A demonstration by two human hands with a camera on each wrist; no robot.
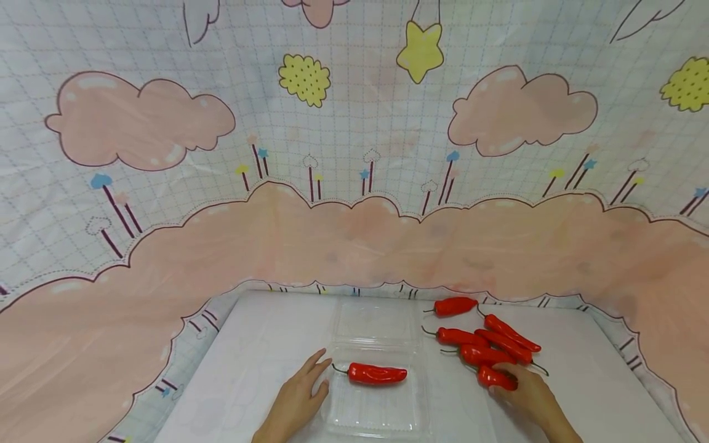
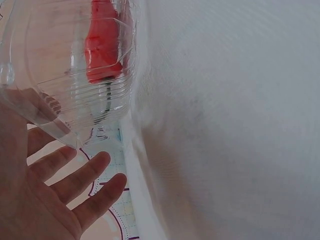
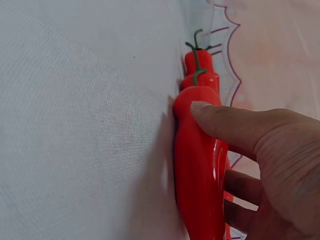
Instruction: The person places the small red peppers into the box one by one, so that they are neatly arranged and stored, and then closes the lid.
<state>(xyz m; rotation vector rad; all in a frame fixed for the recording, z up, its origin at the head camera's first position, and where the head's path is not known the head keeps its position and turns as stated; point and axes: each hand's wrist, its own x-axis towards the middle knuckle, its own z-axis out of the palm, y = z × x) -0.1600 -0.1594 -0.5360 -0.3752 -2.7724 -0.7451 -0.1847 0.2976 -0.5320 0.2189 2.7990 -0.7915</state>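
Note:
A clear plastic clamshell box [image 1: 382, 413] lies opened on the white tabletop, its lid [image 1: 376, 321] folded back away from me. One red chili pepper [image 1: 376, 373] rests in its base, stem to the left. Beside the box's left edge is my left hand [image 1: 301, 394], fingers spread and relaxed, holding nothing; the left wrist view shows the palm [image 2: 35, 200] by the clear wall. At the right, my right hand [image 1: 528, 394] grips the nearest red chili pepper [image 1: 490, 376] of a group. Its thumb [image 3: 220, 120] presses that pepper's stem end, with other fingers on the far side.
Several more red chili peppers lie just beyond the right hand, including one [image 1: 455, 306] at the back and a slanted one [image 1: 512, 332]. Behind the white table [image 1: 266, 332] hangs a cloth [image 1: 354, 246] printed with clouds and stars.

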